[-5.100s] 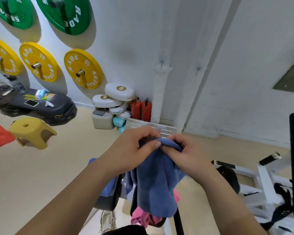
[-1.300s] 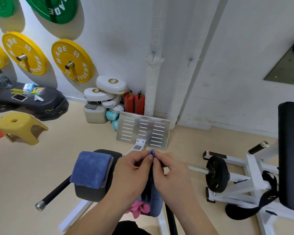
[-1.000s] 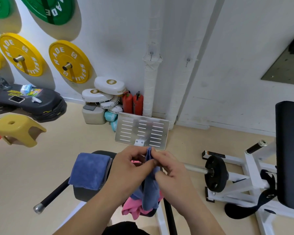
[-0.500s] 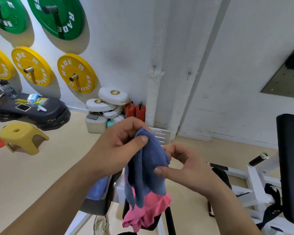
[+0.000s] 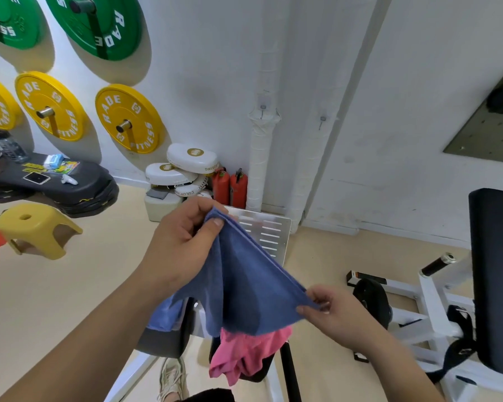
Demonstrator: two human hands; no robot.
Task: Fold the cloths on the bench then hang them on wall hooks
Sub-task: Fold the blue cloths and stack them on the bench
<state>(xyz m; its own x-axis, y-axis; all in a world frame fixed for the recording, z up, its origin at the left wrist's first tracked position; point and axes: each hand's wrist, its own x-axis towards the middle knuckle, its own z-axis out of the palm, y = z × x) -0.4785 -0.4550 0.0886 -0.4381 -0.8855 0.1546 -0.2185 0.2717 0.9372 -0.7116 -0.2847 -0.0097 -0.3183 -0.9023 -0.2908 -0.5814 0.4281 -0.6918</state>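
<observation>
Mid-fold on the blue cloth
My left hand pinches a corner at 11 o'clock, my right hand another at 4; next I'd bring them together.

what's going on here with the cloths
A person holds a blue cloth stretched between both hands. The left hand pinches one corner up high and the right hand pinches another corner lower down. A crumpled pink cloth lies just below it, and a second blue cloth rests on a black pad. The wall hooks are bare.
</observation>
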